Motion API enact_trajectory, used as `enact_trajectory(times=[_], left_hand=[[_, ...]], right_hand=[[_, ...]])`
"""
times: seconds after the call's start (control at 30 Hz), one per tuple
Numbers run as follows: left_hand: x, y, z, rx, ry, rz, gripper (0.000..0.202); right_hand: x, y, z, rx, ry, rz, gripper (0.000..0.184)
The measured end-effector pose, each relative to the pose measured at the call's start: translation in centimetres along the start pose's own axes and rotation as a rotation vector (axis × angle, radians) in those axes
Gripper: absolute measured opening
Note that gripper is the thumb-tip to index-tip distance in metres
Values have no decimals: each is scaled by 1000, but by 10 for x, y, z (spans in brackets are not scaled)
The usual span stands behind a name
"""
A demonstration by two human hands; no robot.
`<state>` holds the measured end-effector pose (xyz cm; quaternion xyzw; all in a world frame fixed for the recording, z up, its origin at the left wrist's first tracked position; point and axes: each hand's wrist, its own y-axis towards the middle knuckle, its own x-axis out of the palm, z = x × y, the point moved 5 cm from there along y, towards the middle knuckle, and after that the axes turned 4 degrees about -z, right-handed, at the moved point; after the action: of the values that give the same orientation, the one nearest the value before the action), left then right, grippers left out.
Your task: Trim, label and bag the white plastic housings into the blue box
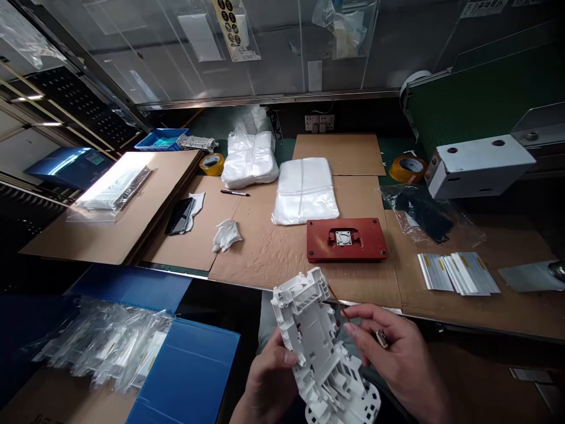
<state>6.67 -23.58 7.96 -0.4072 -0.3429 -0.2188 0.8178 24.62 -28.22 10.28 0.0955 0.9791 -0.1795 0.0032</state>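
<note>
My left hand [276, 374] is closed around the left edge of a white plastic frame [315, 347], which is tilted above my lap and has many ribs, clips and slots. At its lower end is a rounded plate with square holes. My right hand [392, 347] pinches a thin copper-coloured tool [339, 303], whose exact kind I cannot make out. The tool's tip is by the upper right edge of the frame; whether it touches is unclear. A short metallic end [381, 338] shows between the fingers of that hand.
Past my hands, a red fixture block [318, 241] lies on cardboard near stacked clear bags [304, 191]. White strips [459, 274] and a tape roll [406, 169] are at right. A blue box [189, 371] with bagged parts [115, 347] stands at lower left; a glove [226, 235] lies mid-table.
</note>
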Motion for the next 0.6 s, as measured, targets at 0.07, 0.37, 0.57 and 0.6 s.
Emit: enact_trajectory(times=[0.07, 0.37, 0.57, 0.6], left_hand=[[-2, 0, 0, 12, 42, 10, 50], [1, 5, 6, 103, 230, 7, 87], [-10, 6, 5, 50, 145, 59, 73], [-11, 7, 5, 17, 113, 59, 68]], right_hand=[[3, 0, -2, -1, 1, 4, 34], [-10, 4, -10, 13, -114, 59, 33], [-21, 6, -5, 63, -48, -6, 32], [-25, 6, -2, 62, -5, 16, 33]])
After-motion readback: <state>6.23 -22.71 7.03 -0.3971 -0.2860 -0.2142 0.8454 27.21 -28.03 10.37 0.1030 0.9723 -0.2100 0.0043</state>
